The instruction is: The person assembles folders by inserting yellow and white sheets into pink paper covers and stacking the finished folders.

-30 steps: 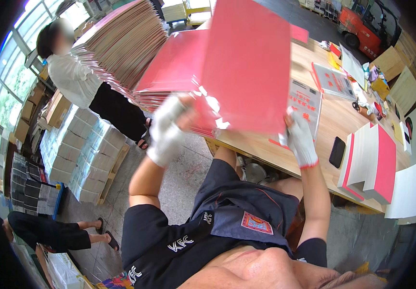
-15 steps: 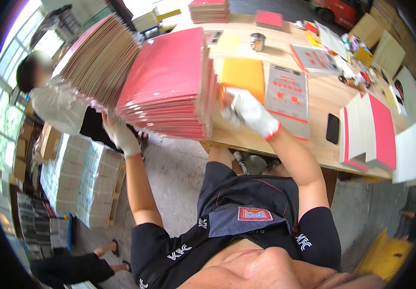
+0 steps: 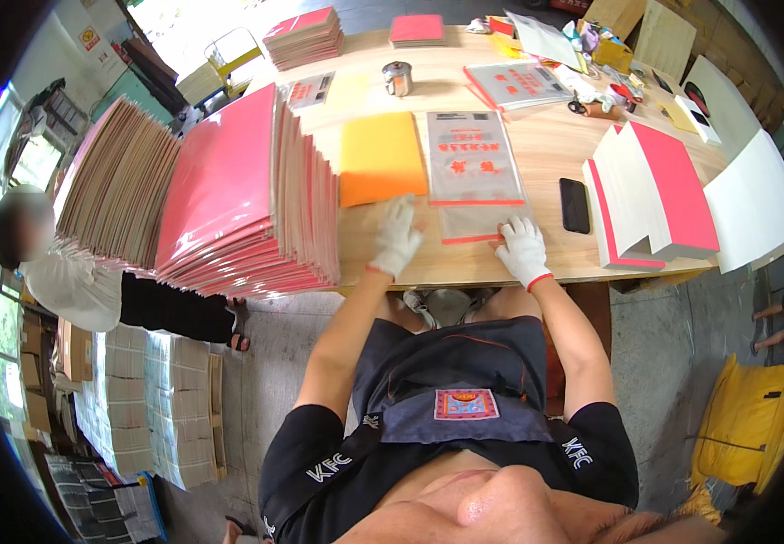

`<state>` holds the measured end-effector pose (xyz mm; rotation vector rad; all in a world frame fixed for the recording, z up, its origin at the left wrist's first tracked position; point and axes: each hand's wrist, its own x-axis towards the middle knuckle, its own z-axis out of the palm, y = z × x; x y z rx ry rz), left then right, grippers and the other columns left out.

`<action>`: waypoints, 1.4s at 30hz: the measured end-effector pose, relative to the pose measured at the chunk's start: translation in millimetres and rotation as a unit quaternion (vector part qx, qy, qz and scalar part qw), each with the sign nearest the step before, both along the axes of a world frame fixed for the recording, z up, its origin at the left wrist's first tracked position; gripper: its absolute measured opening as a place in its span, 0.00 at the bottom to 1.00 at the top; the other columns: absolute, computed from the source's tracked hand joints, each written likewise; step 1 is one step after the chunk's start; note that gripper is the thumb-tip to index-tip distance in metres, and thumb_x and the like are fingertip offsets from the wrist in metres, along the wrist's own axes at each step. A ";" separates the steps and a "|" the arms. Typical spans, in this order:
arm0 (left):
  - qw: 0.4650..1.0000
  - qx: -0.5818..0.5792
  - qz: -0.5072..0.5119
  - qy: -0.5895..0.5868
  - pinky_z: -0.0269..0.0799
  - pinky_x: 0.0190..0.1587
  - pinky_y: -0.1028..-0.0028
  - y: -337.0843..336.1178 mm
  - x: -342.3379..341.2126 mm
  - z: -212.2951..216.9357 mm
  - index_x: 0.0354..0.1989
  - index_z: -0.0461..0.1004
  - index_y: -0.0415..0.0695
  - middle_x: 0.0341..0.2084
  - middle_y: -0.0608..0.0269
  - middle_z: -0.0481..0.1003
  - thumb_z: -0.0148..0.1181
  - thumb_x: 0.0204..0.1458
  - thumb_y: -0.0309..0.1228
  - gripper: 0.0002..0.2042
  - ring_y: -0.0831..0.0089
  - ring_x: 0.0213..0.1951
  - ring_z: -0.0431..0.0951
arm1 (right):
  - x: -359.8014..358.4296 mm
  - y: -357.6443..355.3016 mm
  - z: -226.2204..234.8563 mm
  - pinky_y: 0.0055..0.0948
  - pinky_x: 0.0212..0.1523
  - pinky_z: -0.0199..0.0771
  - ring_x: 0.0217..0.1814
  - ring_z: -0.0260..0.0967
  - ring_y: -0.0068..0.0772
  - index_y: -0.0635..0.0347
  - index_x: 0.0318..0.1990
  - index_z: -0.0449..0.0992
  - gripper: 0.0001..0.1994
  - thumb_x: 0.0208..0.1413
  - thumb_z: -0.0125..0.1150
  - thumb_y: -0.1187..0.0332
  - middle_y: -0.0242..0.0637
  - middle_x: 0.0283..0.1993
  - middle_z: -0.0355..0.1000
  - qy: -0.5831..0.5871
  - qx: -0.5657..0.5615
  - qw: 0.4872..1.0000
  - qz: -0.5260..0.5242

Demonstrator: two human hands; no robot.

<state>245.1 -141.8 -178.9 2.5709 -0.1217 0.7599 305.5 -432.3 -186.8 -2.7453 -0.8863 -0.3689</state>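
Both my hands wear white gloves with red cuffs. My left hand [image 3: 397, 238] rests flat on the wooden table [image 3: 555, 145], just below an orange sheet [image 3: 380, 157] and right of a tall leaning stack of pink sheets [image 3: 247, 195]. My right hand [image 3: 522, 249] presses the lower edge of a clear plastic sleeve with red print [image 3: 473, 168] lying flat on the table. Neither hand grips anything.
A black phone [image 3: 575, 205] lies right of the sleeve, beside a stack of white and pink boards [image 3: 650, 195]. A metal cup [image 3: 397, 78], more sleeves and pink stacks sit farther back. A brown sheet pile [image 3: 111, 186] and another person [image 3: 56, 272] are at left.
One second ago both hands held a pink sheet up; it went onto the left stack. My hands have since come down onto the table near the orange sheet and plastic sleeve.
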 end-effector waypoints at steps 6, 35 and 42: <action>0.963 0.111 0.103 0.222 0.62 0.59 0.62 48.6 89.1 -7.0 0.52 0.69 0.48 0.52 0.56 0.69 0.61 0.46 0.37 0.22 0.56 0.57 0.66 | -6.4 -18.2 12.9 0.45 0.60 0.59 0.62 0.59 0.46 0.56 0.43 0.72 0.18 0.46 0.62 0.58 0.43 0.55 0.66 0.004 0.046 0.999 0.017; 0.897 -0.315 -0.101 -0.292 0.71 0.38 0.75 -102.9 123.6 149.2 0.41 0.77 0.40 0.29 0.63 0.77 0.57 0.56 0.26 0.07 0.75 0.33 0.75 | 41.9 -279.5 246.4 0.36 0.45 0.69 0.45 0.72 0.40 0.60 0.39 0.73 0.16 0.52 0.57 0.56 0.42 0.38 0.75 0.162 0.057 0.950 -0.261; 0.914 0.012 -0.354 -0.198 0.74 0.35 0.63 -294.9 112.5 231.2 0.39 0.72 0.46 0.30 0.54 0.75 0.56 0.48 0.25 0.09 0.56 0.34 0.77 | 32.7 -326.9 256.2 0.51 0.42 0.72 0.41 0.73 0.57 0.51 0.55 0.65 0.18 0.57 0.48 0.61 0.54 0.38 0.75 -0.079 0.039 0.934 -0.347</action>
